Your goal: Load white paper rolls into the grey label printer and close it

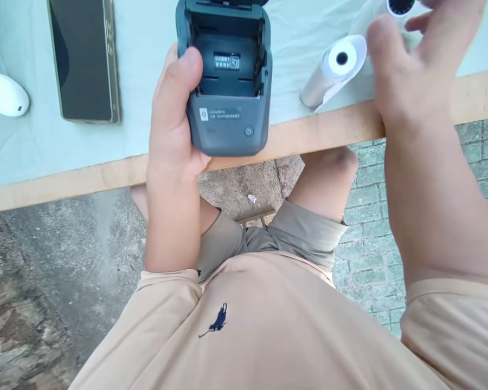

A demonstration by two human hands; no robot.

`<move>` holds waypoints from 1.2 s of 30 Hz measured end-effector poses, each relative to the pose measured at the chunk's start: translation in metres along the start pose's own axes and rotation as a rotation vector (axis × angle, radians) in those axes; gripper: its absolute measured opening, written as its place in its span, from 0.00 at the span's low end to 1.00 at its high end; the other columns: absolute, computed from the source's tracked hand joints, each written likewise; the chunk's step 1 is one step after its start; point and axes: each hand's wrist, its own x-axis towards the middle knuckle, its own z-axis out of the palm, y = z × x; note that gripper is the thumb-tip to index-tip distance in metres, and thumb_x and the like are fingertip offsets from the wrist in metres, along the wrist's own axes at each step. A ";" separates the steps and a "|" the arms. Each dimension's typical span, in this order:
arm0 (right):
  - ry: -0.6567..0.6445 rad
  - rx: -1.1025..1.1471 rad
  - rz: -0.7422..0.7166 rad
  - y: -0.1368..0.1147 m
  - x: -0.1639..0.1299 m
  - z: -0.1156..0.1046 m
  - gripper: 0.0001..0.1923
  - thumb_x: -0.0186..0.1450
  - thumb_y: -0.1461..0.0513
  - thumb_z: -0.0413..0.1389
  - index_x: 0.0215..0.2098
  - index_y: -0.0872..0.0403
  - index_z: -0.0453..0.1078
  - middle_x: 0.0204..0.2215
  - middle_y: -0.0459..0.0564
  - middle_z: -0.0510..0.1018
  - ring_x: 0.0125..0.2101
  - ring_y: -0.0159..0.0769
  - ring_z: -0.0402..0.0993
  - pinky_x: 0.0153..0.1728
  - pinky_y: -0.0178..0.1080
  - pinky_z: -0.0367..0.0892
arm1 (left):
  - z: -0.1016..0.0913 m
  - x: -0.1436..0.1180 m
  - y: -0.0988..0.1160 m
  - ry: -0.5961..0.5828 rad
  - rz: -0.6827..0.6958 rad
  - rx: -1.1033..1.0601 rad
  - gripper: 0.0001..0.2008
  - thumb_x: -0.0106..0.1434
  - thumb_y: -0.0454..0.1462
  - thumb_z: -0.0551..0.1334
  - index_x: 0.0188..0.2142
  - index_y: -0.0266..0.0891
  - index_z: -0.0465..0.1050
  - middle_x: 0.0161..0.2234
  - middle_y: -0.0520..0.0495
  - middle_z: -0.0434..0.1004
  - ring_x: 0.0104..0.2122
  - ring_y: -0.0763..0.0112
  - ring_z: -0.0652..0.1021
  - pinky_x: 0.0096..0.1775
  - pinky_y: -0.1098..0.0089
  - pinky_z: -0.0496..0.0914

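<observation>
My left hand [173,108] grips a dark grey portable label printer [230,124] from its left side, thumb over the rim. The printer's lid stands up at the top edge of the view, and its paper bay shows no roll, only a small printed label inside. At the upper right, my right hand [418,76] reaches over the table, thumb apart from the fingers, some of which are cut off by the frame. Beside its thumb lies a white paper roll [329,76] with a loose end. Close to the fingers is a round black-centred item [400,6], partly out of view.
A dark smartphone [85,59] and a white rounded device [6,95] lie on the pale cloth [138,70] at the left. The table's wooden edge [309,127] runs across the view above my knees. A small white scrap [252,199] lies on the ground.
</observation>
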 end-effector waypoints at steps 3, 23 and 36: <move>0.387 -0.036 0.011 -0.009 -0.017 -0.001 0.34 0.70 0.40 0.51 0.52 0.63 0.71 0.52 0.61 0.77 0.51 0.36 0.75 0.51 0.40 0.67 | 0.004 -0.006 0.003 0.116 -0.028 -0.082 0.17 0.77 0.39 0.51 0.56 0.42 0.75 0.51 0.46 0.83 0.75 0.52 0.56 0.74 0.45 0.53; 0.063 -0.025 -0.193 -0.052 -0.046 0.042 0.36 0.63 0.61 0.62 0.65 0.35 0.55 0.57 0.48 0.67 0.43 0.29 0.74 0.44 0.38 0.73 | 0.015 -0.010 0.003 0.291 -0.063 -0.109 0.12 0.65 0.43 0.69 0.47 0.47 0.74 0.46 0.49 0.81 0.62 0.54 0.77 0.60 0.58 0.74; -0.051 0.182 -0.327 -0.116 -0.029 0.045 0.18 0.65 0.64 0.61 0.53 0.50 0.73 0.51 0.43 0.82 0.52 0.30 0.81 0.55 0.37 0.78 | 0.016 -0.012 0.001 0.227 0.022 -0.011 0.14 0.72 0.46 0.63 0.52 0.43 0.71 0.51 0.47 0.75 0.53 0.64 0.77 0.63 0.62 0.70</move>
